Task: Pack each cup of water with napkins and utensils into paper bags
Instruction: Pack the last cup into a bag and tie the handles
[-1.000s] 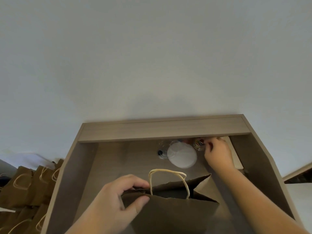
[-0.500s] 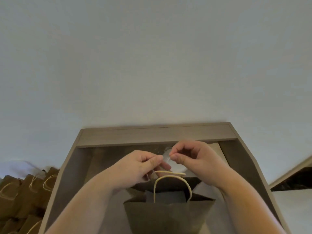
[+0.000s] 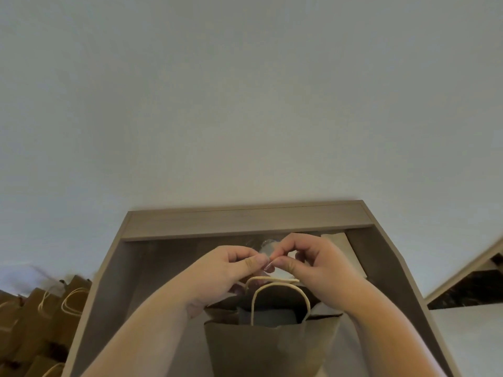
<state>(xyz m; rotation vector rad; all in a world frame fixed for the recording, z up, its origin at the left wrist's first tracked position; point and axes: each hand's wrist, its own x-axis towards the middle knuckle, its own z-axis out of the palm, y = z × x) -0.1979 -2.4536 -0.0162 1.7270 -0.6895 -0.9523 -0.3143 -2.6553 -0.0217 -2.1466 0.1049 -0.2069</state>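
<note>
Both hands, left [image 3: 231, 265] and right [image 3: 307, 261], pinch something tiny at centre frame. I can't identify it. The bag [image 3: 269, 346] stands open below, ready to catch it.

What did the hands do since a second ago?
The left hand let go of the paper bag rim; the right hand came back from the desk's far corner. Both now pinch something small, too tiny to identify, above the bag. The bag stays open and upright.

A second ago the left hand [image 3: 231, 268] gripped the paper bag [image 3: 272, 346] rim and the right hand [image 3: 313, 263] reached behind; now both pinch fingertips together above the bag.
</note>
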